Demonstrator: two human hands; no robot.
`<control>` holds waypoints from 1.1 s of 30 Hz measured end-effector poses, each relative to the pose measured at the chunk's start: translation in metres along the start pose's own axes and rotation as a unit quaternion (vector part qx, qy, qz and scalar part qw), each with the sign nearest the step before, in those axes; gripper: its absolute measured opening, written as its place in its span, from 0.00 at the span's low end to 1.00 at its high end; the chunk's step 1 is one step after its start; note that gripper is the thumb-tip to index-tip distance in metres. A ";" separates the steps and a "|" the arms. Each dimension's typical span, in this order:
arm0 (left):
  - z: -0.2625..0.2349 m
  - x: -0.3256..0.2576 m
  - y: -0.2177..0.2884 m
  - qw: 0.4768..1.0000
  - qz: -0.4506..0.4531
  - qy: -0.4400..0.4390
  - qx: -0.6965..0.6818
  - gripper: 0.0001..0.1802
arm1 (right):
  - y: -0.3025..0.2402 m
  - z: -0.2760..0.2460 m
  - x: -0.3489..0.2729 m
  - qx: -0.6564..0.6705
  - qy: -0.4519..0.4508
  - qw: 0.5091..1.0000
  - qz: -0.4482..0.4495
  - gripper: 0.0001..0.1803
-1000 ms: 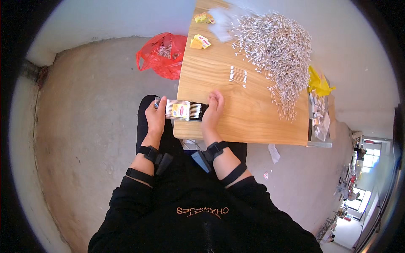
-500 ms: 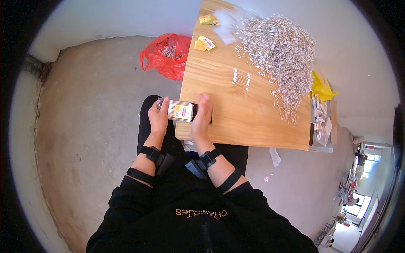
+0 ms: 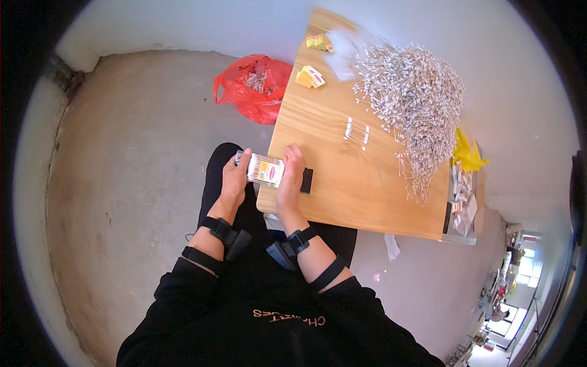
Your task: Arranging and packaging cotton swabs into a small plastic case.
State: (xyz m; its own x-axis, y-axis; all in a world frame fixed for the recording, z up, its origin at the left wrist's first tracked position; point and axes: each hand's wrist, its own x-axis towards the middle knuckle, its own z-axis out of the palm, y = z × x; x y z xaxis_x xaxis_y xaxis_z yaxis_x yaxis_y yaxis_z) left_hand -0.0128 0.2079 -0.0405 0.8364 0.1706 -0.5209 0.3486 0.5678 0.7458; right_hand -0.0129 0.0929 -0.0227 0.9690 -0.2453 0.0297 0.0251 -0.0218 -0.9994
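My left hand (image 3: pixel 234 181) and my right hand (image 3: pixel 290 178) both grip a small clear packet of cotton swabs (image 3: pixel 265 169) with a yellow and red label, held at the near left corner of the wooden table (image 3: pixel 342 183). A small black object (image 3: pixel 306 180) lies on the table just right of my right hand. A few loose swabs (image 3: pixel 356 131) lie in a row further up the table. A large heap of white swabs (image 3: pixel 411 101) covers the far right of the table.
A red plastic bag (image 3: pixel 254 85) sits on the concrete floor left of the table. Small yellow packets (image 3: pixel 310 76) lie near the table's far left edge. A yellow bag (image 3: pixel 468 156) and a box of packets (image 3: pixel 463 199) are at the right edge.
My right hand moved from the table's top to the packet's right end. Both hands now hold the packet, which has shifted slightly left off the table's corner.
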 end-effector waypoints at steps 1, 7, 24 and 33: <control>-0.004 0.003 -0.002 1.000 0.002 0.003 -0.002 0.11 | -0.003 0.002 -0.001 0.000 -0.005 1.000 0.000 0.27; 0.002 -0.001 0.005 0.996 0.056 0.023 0.060 0.13 | -0.009 0.005 -0.003 -0.120 -0.038 0.991 -0.048 0.27; 0.011 -0.038 0.010 0.999 -0.028 -0.005 -0.031 0.16 | 0.005 -0.014 0.002 -0.116 -0.019 0.989 -0.085 0.23; 0.004 -0.025 -0.002 0.994 -0.036 -0.024 -0.100 0.16 | -0.002 0.032 -0.006 -0.061 -0.007 0.998 -0.025 0.21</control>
State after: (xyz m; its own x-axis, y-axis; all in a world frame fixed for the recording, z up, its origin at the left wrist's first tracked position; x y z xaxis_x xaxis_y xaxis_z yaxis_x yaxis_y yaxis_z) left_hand -0.0325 0.1994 -0.0276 0.8331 0.0888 -0.5459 0.3202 0.7273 0.6071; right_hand -0.0104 0.1257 -0.0214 0.9706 -0.2273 0.0791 0.0451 -0.1509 -0.9875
